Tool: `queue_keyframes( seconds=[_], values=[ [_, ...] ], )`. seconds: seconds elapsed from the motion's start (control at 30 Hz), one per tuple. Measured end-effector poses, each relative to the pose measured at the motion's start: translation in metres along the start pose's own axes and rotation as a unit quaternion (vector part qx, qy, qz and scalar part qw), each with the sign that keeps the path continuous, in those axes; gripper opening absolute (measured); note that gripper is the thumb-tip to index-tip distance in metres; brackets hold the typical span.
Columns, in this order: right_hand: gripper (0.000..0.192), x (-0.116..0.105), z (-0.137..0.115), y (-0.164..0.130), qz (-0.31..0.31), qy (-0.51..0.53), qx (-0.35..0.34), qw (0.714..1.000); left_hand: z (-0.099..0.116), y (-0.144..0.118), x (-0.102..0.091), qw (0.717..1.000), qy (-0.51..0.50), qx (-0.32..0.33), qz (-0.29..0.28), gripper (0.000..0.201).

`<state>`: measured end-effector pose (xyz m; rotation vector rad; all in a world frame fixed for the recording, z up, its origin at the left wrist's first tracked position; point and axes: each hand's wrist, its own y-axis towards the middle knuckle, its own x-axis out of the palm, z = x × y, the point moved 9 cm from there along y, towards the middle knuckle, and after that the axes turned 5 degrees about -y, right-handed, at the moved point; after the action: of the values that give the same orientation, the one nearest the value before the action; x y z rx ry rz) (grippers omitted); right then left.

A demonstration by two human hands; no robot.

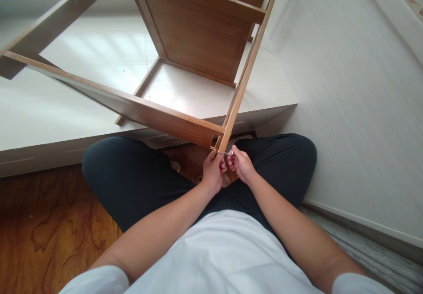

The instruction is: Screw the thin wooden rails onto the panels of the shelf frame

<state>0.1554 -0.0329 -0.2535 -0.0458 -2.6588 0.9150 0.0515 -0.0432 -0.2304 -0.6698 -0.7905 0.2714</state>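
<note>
Sitting cross-legged, you pinch the wooden frame (pixel 231 122) corner with your left hand (pixel 213 170) while right hand (pixel 240 164) fingers clamp a small metal key (pixel 228 153); next, steady turning.

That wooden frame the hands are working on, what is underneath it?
Under the wooden frame lie a pale low platform and the person's crossed legs. The hands cover the frame's corner joint, so its fastening is hidden.

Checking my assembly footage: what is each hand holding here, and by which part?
The left hand grips the wooden frame at its near corner. The right hand pinches a thin metal tool by its outer end, its tip at that corner.
</note>
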Motion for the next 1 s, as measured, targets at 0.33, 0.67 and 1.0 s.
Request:
queue_keyframes(
  seconds=[0.33, 0.67, 1.0],
  values=[
    [0.054, -0.009, -0.014, -0.005, 0.035, -0.090, -0.121, 0.988, -0.003, 0.001, -0.002, 1.000, -0.008, -0.005, -0.004, 0.039],
    [0.045, -0.004, -0.017, -0.013, 0.020, -0.124, -0.124, 0.984, -0.007, 0.002, -0.001, 0.998, -0.058, -0.020, -0.021, 0.041],
    [0.039, -0.004, -0.026, -0.018, 0.029, -0.141, -0.183, 0.972, -0.007, 0.002, -0.001, 0.998, -0.060, -0.020, -0.022, 0.043]
  ],
)
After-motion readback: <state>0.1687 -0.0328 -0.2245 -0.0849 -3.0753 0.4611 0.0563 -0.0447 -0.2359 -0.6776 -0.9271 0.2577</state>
